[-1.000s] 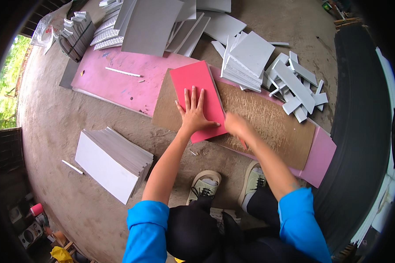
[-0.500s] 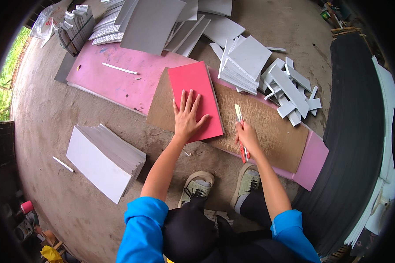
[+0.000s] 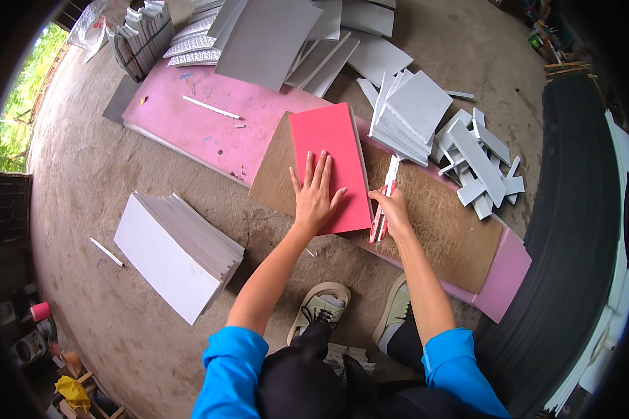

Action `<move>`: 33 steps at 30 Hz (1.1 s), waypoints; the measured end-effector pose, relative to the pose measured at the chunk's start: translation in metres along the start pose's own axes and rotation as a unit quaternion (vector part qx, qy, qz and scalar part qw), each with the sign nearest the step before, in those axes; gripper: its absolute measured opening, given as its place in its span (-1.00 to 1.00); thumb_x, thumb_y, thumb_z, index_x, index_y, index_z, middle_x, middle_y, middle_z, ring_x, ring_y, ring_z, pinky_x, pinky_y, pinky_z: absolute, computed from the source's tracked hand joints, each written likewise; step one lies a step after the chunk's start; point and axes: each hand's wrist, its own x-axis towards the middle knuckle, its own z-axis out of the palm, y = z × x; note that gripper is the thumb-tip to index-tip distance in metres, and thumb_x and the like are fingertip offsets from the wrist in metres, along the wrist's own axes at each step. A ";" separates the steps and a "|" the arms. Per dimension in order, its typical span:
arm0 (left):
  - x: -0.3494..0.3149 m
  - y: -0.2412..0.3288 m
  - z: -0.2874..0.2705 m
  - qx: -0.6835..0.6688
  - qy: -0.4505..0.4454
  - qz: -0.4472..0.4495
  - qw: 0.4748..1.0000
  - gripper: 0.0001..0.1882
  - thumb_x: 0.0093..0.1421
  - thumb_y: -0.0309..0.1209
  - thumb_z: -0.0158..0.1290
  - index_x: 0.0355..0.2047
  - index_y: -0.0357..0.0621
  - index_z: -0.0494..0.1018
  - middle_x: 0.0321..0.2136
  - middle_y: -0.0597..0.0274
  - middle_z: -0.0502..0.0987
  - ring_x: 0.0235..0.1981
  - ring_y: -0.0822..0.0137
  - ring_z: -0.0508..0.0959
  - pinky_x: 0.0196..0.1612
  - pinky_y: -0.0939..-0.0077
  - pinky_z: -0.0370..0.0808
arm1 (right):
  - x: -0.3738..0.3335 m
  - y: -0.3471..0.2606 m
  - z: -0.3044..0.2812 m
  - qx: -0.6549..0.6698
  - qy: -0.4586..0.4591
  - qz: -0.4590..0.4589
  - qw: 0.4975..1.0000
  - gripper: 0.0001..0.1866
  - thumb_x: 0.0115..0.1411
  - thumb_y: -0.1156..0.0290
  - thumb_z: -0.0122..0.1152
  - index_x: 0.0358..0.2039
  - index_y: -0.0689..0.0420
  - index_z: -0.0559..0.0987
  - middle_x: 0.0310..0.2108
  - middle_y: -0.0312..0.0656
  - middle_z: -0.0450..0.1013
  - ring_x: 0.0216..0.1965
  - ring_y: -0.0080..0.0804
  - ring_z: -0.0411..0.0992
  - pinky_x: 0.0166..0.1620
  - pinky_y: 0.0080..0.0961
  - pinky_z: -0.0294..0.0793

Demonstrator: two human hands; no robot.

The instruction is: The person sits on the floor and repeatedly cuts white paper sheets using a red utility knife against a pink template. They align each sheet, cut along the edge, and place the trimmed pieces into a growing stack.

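Room to pass on both sides of the red board; stacks crowd the far side.
The right hand and its cutter take up the space just beside the board's right edge, the blade pointing toward a fanned stack of white boards that blocks the way beyond. Farther right, a hand could pass over the brown board, up to the heap of white strips by its far edge. The left hand, spread flat, covers the red board's middle; its far end is reachable. Leftward, the pink sheet gives a broad path, and a near-left white stack crowds the left forearm.
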 end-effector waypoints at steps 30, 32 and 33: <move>0.067 0.106 -0.208 -0.066 0.121 0.234 0.962 -0.77 0.11 -0.27 0.01 -0.29 -0.12 0.34 -0.38 0.19 0.37 -0.28 0.15 0.45 -0.35 0.30 0.47 | -0.143 -0.106 -0.075 -0.338 0.161 -0.338 0.864 -0.74 0.23 0.30 -0.16 -0.23 0.27 0.26 -0.52 0.17 0.44 -0.43 0.11 0.45 -0.39 -0.07 0.42; 0.060 0.115 -0.202 -0.028 0.111 0.249 0.962 -0.77 0.12 -0.27 0.00 -0.26 -0.10 0.33 -0.38 0.19 0.35 -0.29 0.15 0.45 -0.37 0.28 0.47 | -0.154 -0.115 -0.069 -0.388 0.173 -0.354 0.833 -0.74 0.27 0.27 -0.22 -0.25 0.25 0.26 -0.64 0.11 0.43 -0.53 0.11 0.45 -0.49 -0.08 0.45; 0.058 0.118 -0.200 -0.021 0.105 0.251 0.962 -0.77 0.12 -0.28 0.00 -0.26 -0.09 0.33 -0.38 0.20 0.35 -0.29 0.17 0.45 -0.38 0.29 0.47 | -0.158 -0.118 -0.069 -0.390 0.166 -0.353 0.834 -0.74 0.26 0.28 -0.21 -0.26 0.24 0.26 -0.64 0.10 0.43 -0.54 0.10 0.45 -0.49 -0.09 0.45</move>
